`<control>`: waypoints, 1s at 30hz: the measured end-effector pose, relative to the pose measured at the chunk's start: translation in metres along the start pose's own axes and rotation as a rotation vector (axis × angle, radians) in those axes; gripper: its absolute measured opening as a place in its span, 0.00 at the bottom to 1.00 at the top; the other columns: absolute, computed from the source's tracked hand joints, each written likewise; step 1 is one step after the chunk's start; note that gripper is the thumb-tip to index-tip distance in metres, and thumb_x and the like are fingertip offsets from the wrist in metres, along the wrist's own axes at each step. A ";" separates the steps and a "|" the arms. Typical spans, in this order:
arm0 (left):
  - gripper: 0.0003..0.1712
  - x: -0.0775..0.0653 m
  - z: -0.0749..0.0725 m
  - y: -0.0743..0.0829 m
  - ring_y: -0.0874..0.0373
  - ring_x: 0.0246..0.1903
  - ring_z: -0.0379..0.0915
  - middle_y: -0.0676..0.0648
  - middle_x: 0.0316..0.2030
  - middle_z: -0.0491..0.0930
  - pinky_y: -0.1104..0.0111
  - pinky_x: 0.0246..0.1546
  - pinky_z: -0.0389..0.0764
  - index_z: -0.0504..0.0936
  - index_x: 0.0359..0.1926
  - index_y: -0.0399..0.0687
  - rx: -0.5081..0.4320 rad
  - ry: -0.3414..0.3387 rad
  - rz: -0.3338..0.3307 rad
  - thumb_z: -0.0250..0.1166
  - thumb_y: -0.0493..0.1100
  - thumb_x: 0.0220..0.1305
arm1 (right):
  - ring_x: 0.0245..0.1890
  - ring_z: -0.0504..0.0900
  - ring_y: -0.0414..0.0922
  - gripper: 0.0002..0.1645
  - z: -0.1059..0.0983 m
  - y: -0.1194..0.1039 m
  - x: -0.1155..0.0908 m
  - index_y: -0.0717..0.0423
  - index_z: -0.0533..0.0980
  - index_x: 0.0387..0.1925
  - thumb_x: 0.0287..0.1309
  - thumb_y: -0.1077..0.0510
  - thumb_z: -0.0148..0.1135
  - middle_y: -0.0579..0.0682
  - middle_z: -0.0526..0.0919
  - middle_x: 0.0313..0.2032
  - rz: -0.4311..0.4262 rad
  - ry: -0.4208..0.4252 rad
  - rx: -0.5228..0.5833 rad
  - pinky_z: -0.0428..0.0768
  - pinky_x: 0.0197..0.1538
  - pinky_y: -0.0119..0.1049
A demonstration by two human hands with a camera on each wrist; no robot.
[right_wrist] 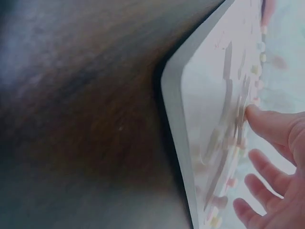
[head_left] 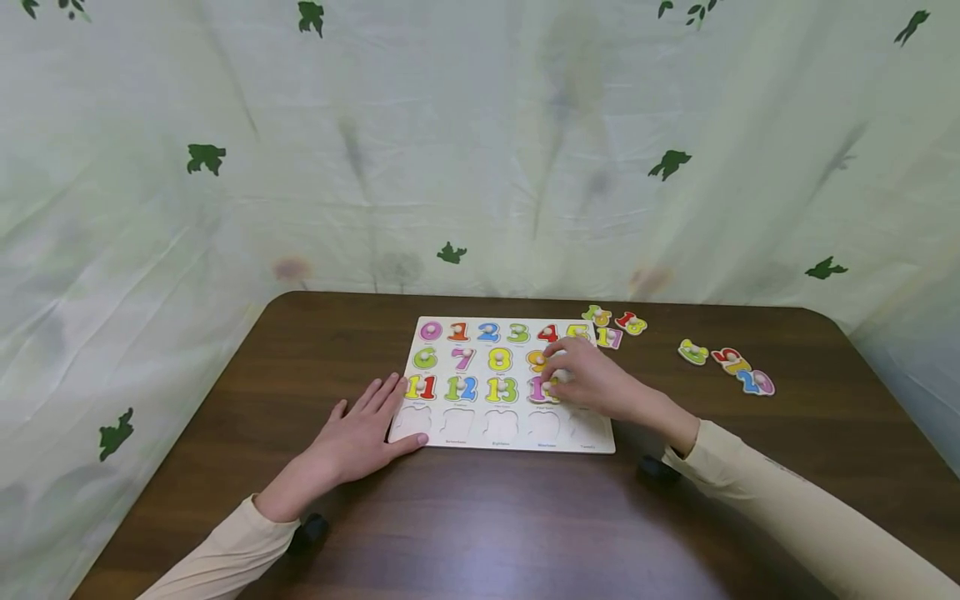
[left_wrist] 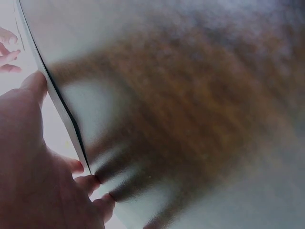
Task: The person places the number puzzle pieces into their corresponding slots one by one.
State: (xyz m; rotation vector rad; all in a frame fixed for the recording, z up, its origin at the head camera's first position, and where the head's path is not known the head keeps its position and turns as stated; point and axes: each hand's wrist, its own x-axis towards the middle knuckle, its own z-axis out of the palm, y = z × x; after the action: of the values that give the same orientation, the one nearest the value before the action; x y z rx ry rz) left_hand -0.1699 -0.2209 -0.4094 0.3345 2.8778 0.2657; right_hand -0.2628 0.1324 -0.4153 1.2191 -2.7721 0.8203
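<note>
One puzzle board point(head_left: 480, 425): left hand point(head_left: 358, 442) touches edge, fingers spread; right hand point(head_left: 587, 379) at number piece point(head_left: 536, 390) (gripping? cannot tell).

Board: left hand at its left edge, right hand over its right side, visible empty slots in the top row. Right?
Wrong row: the head view shows the visible empty slots in the board's bottom row. Left hand at the left edge, right hand over the right side: correct.
</note>
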 end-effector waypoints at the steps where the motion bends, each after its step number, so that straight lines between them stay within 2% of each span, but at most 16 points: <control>1: 0.58 0.000 0.000 0.000 0.40 0.74 0.43 0.41 0.76 0.46 0.31 0.62 0.48 0.48 0.78 0.45 0.001 0.001 0.001 0.53 0.76 0.61 | 0.53 0.73 0.55 0.07 0.001 0.000 0.001 0.51 0.85 0.32 0.51 0.65 0.73 0.56 0.80 0.49 -0.001 -0.007 -0.013 0.68 0.56 0.50; 7: 0.58 0.001 0.000 0.001 0.40 0.74 0.43 0.41 0.76 0.47 0.31 0.62 0.48 0.49 0.78 0.45 0.006 -0.002 -0.002 0.52 0.77 0.61 | 0.54 0.73 0.54 0.06 0.003 -0.002 0.006 0.51 0.85 0.31 0.51 0.62 0.74 0.54 0.81 0.49 -0.004 -0.026 -0.068 0.67 0.59 0.51; 12: 0.59 0.001 0.000 0.002 0.40 0.74 0.43 0.41 0.76 0.47 0.31 0.62 0.48 0.49 0.78 0.45 0.009 -0.004 -0.004 0.51 0.78 0.60 | 0.55 0.73 0.55 0.06 0.003 -0.002 0.006 0.50 0.85 0.32 0.50 0.62 0.75 0.55 0.80 0.50 0.007 -0.033 -0.071 0.66 0.60 0.52; 18: 0.59 0.000 0.001 0.002 0.40 0.74 0.43 0.40 0.76 0.47 0.31 0.61 0.48 0.49 0.78 0.44 0.005 -0.004 -0.003 0.51 0.78 0.60 | 0.58 0.71 0.57 0.08 -0.001 0.000 -0.002 0.51 0.86 0.34 0.51 0.64 0.72 0.58 0.78 0.53 0.045 -0.016 0.007 0.67 0.59 0.53; 25: 0.59 0.000 0.001 0.002 0.39 0.73 0.43 0.40 0.76 0.47 0.31 0.61 0.49 0.49 0.77 0.43 0.001 0.003 0.000 0.52 0.77 0.60 | 0.59 0.69 0.58 0.09 -0.012 0.011 -0.016 0.53 0.85 0.38 0.53 0.64 0.71 0.59 0.75 0.58 0.139 0.022 0.102 0.70 0.56 0.52; 30: 0.59 0.000 0.000 0.002 0.39 0.73 0.43 0.40 0.76 0.47 0.31 0.61 0.49 0.49 0.78 0.44 -0.003 0.001 0.003 0.52 0.78 0.60 | 0.62 0.68 0.59 0.09 -0.026 0.024 -0.024 0.56 0.84 0.41 0.57 0.62 0.70 0.60 0.74 0.59 0.207 0.067 0.132 0.67 0.61 0.54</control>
State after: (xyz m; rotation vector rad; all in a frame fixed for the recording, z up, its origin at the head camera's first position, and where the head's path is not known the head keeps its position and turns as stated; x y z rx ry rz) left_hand -0.1691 -0.2186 -0.4091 0.3389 2.8775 0.2701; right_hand -0.2678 0.1743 -0.4090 0.9095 -2.8640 1.0527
